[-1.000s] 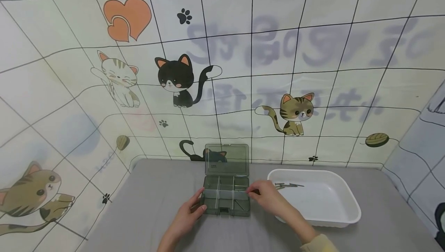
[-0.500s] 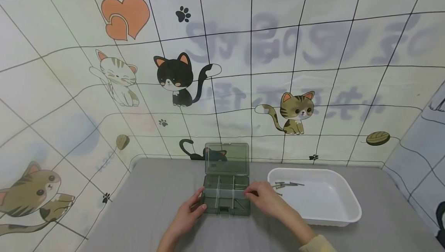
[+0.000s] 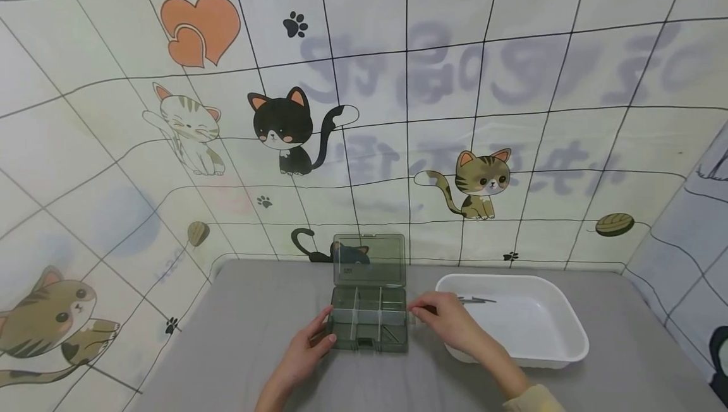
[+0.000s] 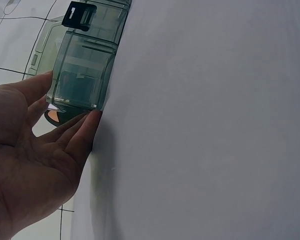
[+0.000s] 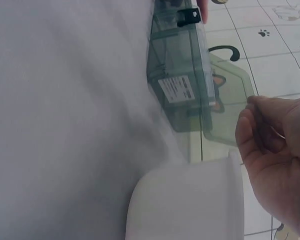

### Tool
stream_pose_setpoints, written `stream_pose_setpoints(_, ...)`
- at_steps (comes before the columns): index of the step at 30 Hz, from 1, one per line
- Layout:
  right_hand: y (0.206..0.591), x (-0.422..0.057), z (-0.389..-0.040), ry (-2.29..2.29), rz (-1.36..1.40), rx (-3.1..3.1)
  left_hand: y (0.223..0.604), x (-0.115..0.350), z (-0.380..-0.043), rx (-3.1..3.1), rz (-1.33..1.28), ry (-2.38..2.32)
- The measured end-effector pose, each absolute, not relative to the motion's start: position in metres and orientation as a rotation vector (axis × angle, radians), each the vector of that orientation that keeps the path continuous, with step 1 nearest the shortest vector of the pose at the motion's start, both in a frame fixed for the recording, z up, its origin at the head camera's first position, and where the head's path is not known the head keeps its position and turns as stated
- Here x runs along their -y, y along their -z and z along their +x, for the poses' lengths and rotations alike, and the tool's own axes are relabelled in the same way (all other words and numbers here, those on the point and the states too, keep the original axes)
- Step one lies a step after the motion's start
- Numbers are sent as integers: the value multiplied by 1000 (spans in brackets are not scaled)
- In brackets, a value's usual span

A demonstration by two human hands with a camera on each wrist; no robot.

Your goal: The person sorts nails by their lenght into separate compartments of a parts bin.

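A smoky-green divided plastic box point(image 3: 368, 344) stands with its lid point(image 3: 378, 273) raised. My left hand point(image 3: 304, 352) touches its left side, fingers extended along the wall and thumb at the front corner. In the left wrist view the thumb meets the rim and the fingers the lower edge. Thin metal nails point(image 3: 390, 334) lie in the front right compartment. Just right of the box, my right hand point(image 3: 452, 320) has thumb and index fingertips together; nothing shows between them in the right wrist view.
To the right stands a white tray point(image 3: 534, 330), with several thin nails point(image 3: 478, 300) at its left side, partly behind my right hand. A grey cloth point(image 3: 256, 311) covers the table. Behind it hangs a wall sheet point(image 3: 375, 210) printed with cats and grid lines.
My right hand has moved from over the box's right edge to just right of it. The left hand keeps its place at the box.
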State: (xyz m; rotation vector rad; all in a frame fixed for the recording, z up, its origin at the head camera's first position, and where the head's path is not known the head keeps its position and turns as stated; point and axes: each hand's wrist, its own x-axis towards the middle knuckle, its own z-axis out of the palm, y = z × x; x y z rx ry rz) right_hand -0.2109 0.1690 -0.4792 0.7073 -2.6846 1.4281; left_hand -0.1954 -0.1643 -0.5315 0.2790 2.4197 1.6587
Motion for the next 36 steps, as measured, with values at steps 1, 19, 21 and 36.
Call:
stream_pose_setpoints(1,479,-171,-211,-1447,702,2673,531,164,-195,-2420,279,-1659)
stream_pose_setpoints(19,488,-226,-210,-1518,460,2667,533,164,-195,-2438,296,-1641)
stream_pose_setpoints(21,489,-233,-210,-1520,451,2689,533,164,-195,-2431,292,-1649)
stream_pose_setpoints(36,508,-281,-218,-1273,327,2802,531,163,-194,-2436,260,-1635)
